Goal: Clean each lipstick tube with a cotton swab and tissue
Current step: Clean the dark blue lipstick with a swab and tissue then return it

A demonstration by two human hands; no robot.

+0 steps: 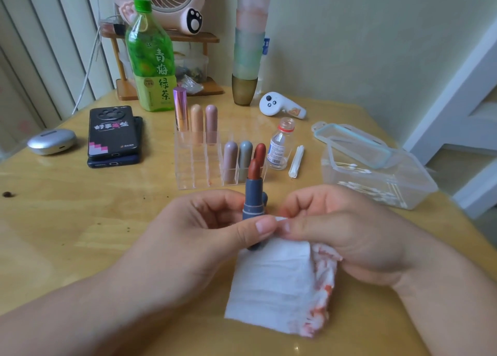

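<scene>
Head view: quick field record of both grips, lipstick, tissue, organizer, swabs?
left grip: holds open lipstick upright by its grey-blue tube
right grip: pinches tissue top edge beside the tube
lipstick: red-brown bullet extended
tissue: white, red stains along right edge, lower part on table
organizer: clear, six capped tubes standing
swab box: open, swabs inside

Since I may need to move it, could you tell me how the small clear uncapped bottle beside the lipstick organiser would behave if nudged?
The small clear plastic bottle looks light and narrow, so it would probably tip easily. Its mouth appears uncapped, so any liquid could spill. The glossy table may let it slide.
</scene>
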